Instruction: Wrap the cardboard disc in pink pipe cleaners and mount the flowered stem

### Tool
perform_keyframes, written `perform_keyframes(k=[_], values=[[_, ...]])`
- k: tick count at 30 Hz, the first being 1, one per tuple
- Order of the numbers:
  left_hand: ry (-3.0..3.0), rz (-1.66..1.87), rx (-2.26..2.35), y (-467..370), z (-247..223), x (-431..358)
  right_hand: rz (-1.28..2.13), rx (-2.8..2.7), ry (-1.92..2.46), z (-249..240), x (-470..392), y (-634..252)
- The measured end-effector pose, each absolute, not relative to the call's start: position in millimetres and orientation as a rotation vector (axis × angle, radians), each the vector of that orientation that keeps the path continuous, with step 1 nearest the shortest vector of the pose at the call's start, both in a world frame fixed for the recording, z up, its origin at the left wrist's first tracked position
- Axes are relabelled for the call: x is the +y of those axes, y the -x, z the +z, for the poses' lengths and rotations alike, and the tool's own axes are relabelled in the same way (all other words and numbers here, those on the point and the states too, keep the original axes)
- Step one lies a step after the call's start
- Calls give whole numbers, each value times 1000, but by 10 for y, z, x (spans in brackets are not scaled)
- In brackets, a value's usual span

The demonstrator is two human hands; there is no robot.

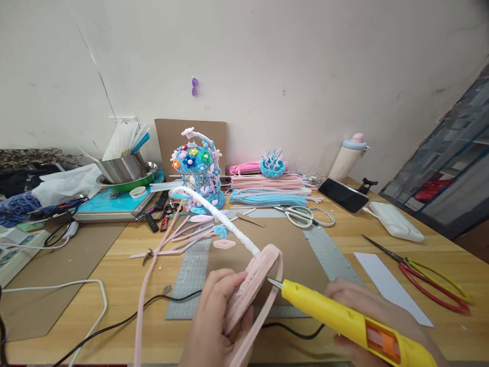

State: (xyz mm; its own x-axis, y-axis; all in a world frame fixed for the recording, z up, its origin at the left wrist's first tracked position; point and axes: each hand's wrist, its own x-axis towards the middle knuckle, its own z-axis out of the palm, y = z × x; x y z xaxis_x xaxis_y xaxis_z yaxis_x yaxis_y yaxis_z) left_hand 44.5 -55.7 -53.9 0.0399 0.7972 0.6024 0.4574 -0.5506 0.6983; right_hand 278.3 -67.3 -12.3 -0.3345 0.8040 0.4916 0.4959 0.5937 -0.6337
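Observation:
My left hand (pixel 217 311) grips a pink fuzzy base (pixel 252 285), tilted on its edge, with a white wrapped stem (pixel 225 221) rising from it up and to the left. A loose pink strip (pixel 262 318) hangs from the base's right side. Another long pink strip (pixel 143 285) runs down the left. My right hand (pixel 374 316), somewhat blurred, is closed around a yellow glue gun (pixel 328 306). The gun's metal nozzle points left at the base's edge; whether they touch I cannot tell.
Behind stand a blue flowered jellyfish-like craft (pixel 196 163), pink and blue stem bundles (pixel 267 196) and scissors (pixel 300 216). Rightward lie a phone (pixel 343 195), a white power bank (pixel 397 221), red-yellow scissors (pixel 431 280) and white card (pixel 391 288). A black cord (pixel 126 321) crosses the front left.

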Motion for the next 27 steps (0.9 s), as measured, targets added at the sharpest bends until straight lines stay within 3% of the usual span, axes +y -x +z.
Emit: perform_keyframes(k=[5, 12, 18, 24, 27], values=[[-2011, 1528, 1283, -425, -546, -556, 506, -1948, 1055, -173, -665, -2841], [-2014, 1539, 1299, -370, -576, -541, 1113, -953, 1104, -515, -334, -3016], [-2190, 1478, 1258, -210, -562, -517, 1435, -614, 1278, -841, 73, -3112], [-2248, 1470, 1221, -122, -590, -532, 924, -610, 1399, -979, 47, -3047], [-2169, 1495, 1278, -104, -617, -557, 612, -975, 1331, -854, -71, -2887]])
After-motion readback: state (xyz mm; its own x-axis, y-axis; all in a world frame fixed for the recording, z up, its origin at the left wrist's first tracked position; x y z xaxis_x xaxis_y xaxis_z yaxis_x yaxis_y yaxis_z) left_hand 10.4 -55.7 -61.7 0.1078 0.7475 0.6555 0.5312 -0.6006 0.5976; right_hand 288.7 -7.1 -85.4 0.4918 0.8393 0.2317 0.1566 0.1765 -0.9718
